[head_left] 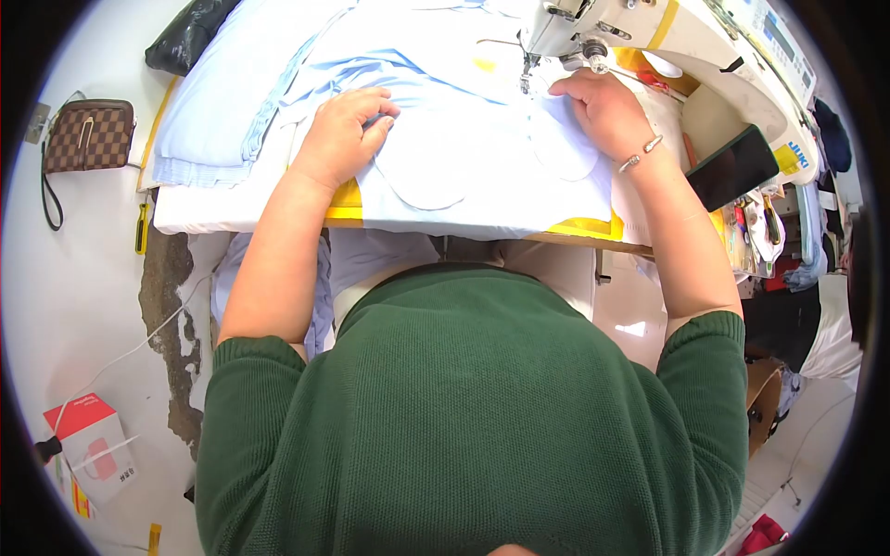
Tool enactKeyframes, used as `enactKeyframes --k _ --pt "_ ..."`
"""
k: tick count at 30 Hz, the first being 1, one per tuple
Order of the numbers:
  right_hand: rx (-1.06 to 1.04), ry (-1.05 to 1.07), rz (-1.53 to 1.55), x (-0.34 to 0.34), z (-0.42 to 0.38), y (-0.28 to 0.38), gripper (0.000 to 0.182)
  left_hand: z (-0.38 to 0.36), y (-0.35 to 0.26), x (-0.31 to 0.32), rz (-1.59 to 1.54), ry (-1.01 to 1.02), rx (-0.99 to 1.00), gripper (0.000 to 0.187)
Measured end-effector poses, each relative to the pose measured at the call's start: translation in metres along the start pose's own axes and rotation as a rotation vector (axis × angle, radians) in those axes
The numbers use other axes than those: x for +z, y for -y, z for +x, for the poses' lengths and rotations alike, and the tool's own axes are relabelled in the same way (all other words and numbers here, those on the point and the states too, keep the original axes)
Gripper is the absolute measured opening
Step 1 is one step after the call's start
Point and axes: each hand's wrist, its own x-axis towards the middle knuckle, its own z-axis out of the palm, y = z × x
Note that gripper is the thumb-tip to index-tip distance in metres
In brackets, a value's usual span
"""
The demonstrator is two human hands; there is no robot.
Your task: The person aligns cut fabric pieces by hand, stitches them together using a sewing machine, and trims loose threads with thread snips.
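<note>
Light blue fabric (464, 157) lies spread over the sewing table, with a curved piece edge showing near its middle. My left hand (350, 134) rests on the fabric, fingers a little bent and thumb apart, near some bunched folds. Close by the needle of the sewing machine (640, 32), my right hand (607, 111) has its bent fingers together at the fabric's right side, a bracelet (642, 155) on its wrist. The presser foot (527, 76) stands just left of those fingertips, at the cloth. Fingertips of the right hand are partly hidden.
A stack of light blue cloth (218, 111) lies at the left, a black plastic bag (188, 39) behind it. A phone (734, 170) leans at the right beside tools. A checkered pouch (90, 135), yellow screwdriver (141, 229) and red-white box (91, 440) are farther left.
</note>
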Motion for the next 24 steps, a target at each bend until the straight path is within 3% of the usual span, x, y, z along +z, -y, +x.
enactKeyframes --k 4,6,7,10,12,19,21,22,24 --pt "-0.076 -0.011 0.017 0.010 0.000 -0.003 0.025 0.000 0.000 -0.002 -0.010 0.070 -0.022 0.016" --pt "-0.057 -0.224 -0.004 0.010 -0.009 0.017 0.025 -0.001 0.001 0.000 0.037 0.017 0.016 0.016" --pt "-0.057 -0.225 -0.004 0.011 -0.015 0.027 0.025 -0.001 -0.001 -0.001 0.037 0.017 0.016 0.016" --pt "-0.050 -0.117 0.056 0.012 -0.040 0.059 0.031 0.000 -0.011 -0.006 0.051 -0.001 0.106 0.017" --pt "-0.025 -0.047 0.083 0.008 -0.056 0.068 0.032 -0.004 -0.021 -0.008 0.038 0.161 0.218 0.016" --pt "-0.011 0.059 0.193 -0.012 -0.096 0.065 0.036 -0.020 -0.047 -0.017 -0.011 0.158 0.122 0.015" --pt "0.106 -0.071 0.269 -0.005 -0.098 0.056 0.037 -0.011 -0.064 -0.008 -0.099 0.131 0.124 0.015" --pt "0.125 -0.148 0.149 -0.004 -0.095 0.051 0.037 -0.006 -0.074 -0.001 -0.183 0.099 0.123 0.014" --pt "0.245 -0.135 0.153 -0.008 -0.087 0.040 0.038 0.005 -0.090 0.013 -0.198 0.101 0.174 0.013"
